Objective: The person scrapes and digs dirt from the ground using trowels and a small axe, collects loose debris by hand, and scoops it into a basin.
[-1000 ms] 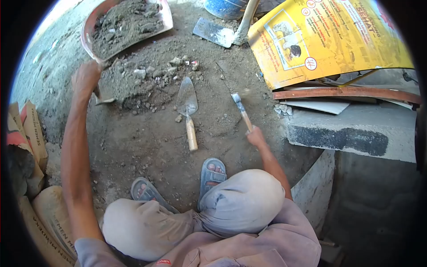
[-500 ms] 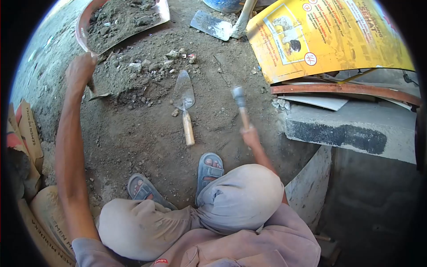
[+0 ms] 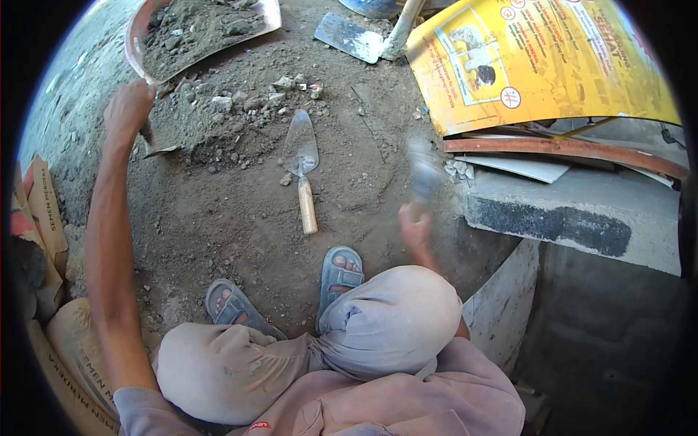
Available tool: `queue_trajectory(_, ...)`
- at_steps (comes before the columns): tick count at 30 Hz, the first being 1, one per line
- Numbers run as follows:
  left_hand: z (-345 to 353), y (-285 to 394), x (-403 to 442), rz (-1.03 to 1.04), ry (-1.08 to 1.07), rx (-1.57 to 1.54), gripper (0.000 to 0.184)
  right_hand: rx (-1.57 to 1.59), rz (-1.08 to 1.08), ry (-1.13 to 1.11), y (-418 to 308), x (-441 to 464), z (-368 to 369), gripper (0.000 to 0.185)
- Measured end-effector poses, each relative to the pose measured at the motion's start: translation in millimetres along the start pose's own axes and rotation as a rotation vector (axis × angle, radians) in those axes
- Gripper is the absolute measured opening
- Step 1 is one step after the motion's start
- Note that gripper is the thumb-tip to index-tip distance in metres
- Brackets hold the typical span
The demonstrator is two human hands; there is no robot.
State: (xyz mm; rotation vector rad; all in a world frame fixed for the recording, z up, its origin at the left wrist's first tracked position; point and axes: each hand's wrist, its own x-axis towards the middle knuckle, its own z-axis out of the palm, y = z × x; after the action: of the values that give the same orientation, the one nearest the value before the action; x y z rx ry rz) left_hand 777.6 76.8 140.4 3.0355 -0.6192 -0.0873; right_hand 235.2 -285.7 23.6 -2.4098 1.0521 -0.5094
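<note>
My left hand [image 3: 129, 107] is closed round the handle of a short tool with a flat metal blade [image 3: 161, 151], down at the dirt beside a loose heap of soil and stones [image 3: 218, 120]. At the right, my right hand [image 3: 416, 227] grips a short wooden-handled tool with a grey head [image 3: 424, 173]; motion blurs that head, so its kind is unclear. A pointed trowel [image 3: 307, 203] with a wooden handle lies on the ground between my hands, touched by neither. Just beyond my left hand is a reddish pan [image 3: 136, 49] holding soil and rubble.
A metal blade [image 3: 347, 36] on a thick handle lies at the top. On the right, a yellow printed sheet [image 3: 465, 80] covers boards above a concrete ledge [image 3: 545, 218], with a dark recess below. Cement bags [image 3: 47, 211] stand at the left. My sandalled feet rest in front.
The grey-headed tool has swung to the right with my right hand and is more blurred. My left hand and its bladed tool have barely shifted.
</note>
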Motion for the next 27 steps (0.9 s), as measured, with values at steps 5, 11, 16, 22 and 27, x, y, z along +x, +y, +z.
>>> queue_trajectory(5,2,-7,-6,-0.024,-0.017,0.033,0.04,-0.149,0.621,-0.509,-41,25,-36,0.025)
queue_trajectory(11,5,3,9,0.025,0.015,0.016,0.043,0.646,-0.186,0.043,-204,90,-121,0.013)
queue_trajectory(16,6,-2,7,-0.003,0.018,-0.017,0.042,0.274,-0.294,-0.011,-73,51,-19,0.012)
queue_trajectory(22,1,-10,-5,-0.006,0.035,-0.025,0.041,0.056,0.632,-0.542,-76,41,-5,0.023)
queue_trajectory(27,11,-11,7,0.023,0.004,0.006,0.041,0.385,-0.032,-0.199,-174,60,-96,0.015)
